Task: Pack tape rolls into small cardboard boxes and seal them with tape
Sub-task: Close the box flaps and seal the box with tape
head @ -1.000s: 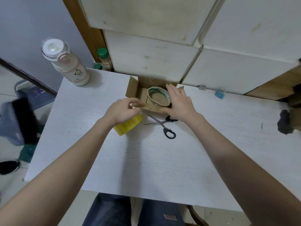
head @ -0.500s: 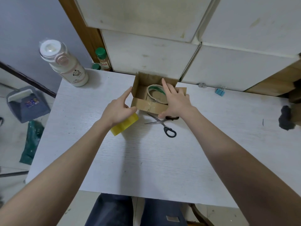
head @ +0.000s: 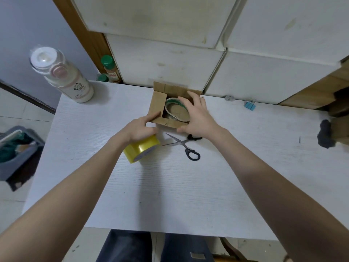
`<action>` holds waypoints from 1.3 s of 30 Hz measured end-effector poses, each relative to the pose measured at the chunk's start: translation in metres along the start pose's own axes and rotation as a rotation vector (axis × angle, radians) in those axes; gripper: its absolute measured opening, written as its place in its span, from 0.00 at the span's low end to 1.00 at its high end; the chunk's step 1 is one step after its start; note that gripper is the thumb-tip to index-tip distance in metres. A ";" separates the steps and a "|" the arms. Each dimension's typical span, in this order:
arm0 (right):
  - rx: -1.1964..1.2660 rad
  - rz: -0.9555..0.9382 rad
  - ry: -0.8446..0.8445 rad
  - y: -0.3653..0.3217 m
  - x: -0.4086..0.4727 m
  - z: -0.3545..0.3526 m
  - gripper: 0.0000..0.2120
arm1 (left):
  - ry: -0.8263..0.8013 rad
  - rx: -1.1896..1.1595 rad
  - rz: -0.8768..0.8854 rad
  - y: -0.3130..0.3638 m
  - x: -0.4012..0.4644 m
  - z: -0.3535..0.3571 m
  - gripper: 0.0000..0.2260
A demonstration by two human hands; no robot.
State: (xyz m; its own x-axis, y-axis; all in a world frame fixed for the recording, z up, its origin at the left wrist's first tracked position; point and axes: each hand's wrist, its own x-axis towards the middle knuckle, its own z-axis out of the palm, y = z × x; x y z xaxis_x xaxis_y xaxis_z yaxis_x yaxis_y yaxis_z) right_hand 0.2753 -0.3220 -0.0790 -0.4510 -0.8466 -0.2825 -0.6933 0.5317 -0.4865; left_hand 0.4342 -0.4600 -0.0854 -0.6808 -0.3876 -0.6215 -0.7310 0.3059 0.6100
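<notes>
Head view: cardboard box (head: pixel 158 105) sitting upper centre of table (head: pixel 170 186), green tape roll (head: pixel 174 105) inside. Left hand (head: pixel 138 128) pinching near-left flap; right hand (head: pixel 196 118) lying spread over roll, thumb on near wall. Yellow tape roll (head: pixel 140 151) lying just under left hand, nearer it for sealing.

The cardboard box (head: pixel 158 103) is plain brown; the tape roll (head: pixel 174 108) inside it is green-edged with a tan core. Another tape roll (head: pixel 140 151) is glossy yellow. The scissors (head: pixel 186 146) have black handles, the binder clip (head: pixel 250 106) is light blue, and the table (head: pixel 170 186) is white with fine grain.
</notes>
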 end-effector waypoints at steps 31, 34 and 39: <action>0.136 0.091 0.056 -0.021 0.028 -0.002 0.37 | 0.141 -0.001 0.071 -0.003 -0.009 -0.016 0.27; -0.155 0.120 0.147 -0.027 0.030 -0.001 0.25 | 0.078 0.073 0.053 -0.001 0.001 -0.015 0.28; -0.562 0.065 0.257 -0.042 0.024 0.002 0.18 | 0.054 0.121 0.039 -0.005 0.009 -0.015 0.27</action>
State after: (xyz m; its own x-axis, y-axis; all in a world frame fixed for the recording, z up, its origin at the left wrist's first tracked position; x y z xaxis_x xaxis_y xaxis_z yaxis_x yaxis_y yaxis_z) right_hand 0.2947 -0.3644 -0.0664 -0.5749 -0.8164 -0.0551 -0.8181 0.5724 0.0549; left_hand 0.4325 -0.4779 -0.0868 -0.7078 -0.4187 -0.5690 -0.7064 0.4234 0.5672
